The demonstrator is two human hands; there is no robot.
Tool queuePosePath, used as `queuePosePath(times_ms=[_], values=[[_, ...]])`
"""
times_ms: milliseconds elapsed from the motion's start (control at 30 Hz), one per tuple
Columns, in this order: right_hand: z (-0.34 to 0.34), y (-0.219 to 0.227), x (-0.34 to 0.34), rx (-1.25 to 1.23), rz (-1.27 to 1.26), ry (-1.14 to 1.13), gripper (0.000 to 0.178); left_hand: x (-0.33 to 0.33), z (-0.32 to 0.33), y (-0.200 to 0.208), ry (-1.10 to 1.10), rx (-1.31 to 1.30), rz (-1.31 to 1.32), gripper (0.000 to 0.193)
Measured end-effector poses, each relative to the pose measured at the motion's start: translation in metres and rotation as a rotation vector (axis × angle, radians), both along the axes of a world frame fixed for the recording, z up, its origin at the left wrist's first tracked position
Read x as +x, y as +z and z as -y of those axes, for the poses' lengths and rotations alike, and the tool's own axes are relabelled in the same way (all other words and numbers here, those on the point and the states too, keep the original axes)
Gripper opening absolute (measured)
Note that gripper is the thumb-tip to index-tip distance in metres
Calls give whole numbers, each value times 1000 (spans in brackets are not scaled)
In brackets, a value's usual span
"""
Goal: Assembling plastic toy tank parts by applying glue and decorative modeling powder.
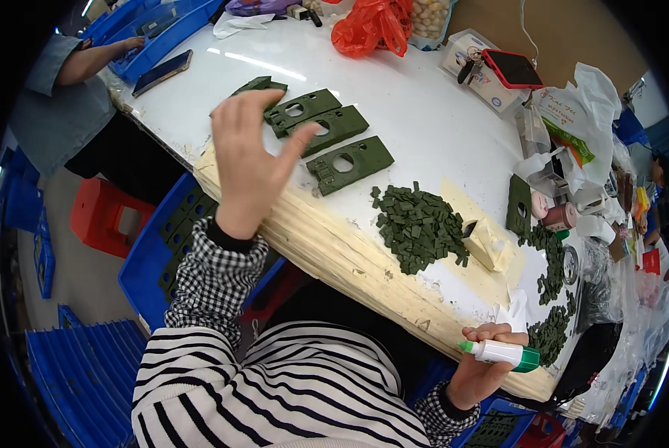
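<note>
My left hand is open, its fingers stretched out and thumb spread, over the left end of a row of dark green toy tank hull pieces. The nearest hull piece lies flat, with a round hole in its top. Another hull piece sits just behind it, close to my thumb. Part of the row is hidden behind my fingers. Near the table's front edge, my right hand grips a white glue bottle with a light green tip and dark green end. Its tip points left.
A heap of small green pieces lies mid-table, beside a taped block. More green pieces, a single hull and clutter fill the right side. A phone lies by a co-worker's arm. A blue crate stands below the edge.
</note>
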State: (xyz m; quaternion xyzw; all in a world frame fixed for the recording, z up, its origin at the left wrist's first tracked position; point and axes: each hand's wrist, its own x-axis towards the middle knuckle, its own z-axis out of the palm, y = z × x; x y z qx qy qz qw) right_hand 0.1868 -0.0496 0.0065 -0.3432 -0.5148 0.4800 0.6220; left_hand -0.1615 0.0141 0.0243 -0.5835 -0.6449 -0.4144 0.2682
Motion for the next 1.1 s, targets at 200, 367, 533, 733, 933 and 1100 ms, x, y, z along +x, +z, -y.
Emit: queuePosePath(times_ms=[200,367,533,733,933,1100], values=[[-1,-2,1,7,6,9,48,-106,-4,-27,207,-262,503,56],[-2,-2,-2,23,13,-19,52,-108,-2,-27,28,-135,581,60],[-3,5,3,75,52,-31,48,-20,13,4,-407,-42,645,62],[-19,15,-3,168,34,6,48,87,28,7,-1121,-548,576,56],[-27,1,3,168,61,-99,48,126,25,-12,-1348,-827,869,57],[-26,-4,0,110,52,-75,45,128,22,-20,-1427,-810,883,59]])
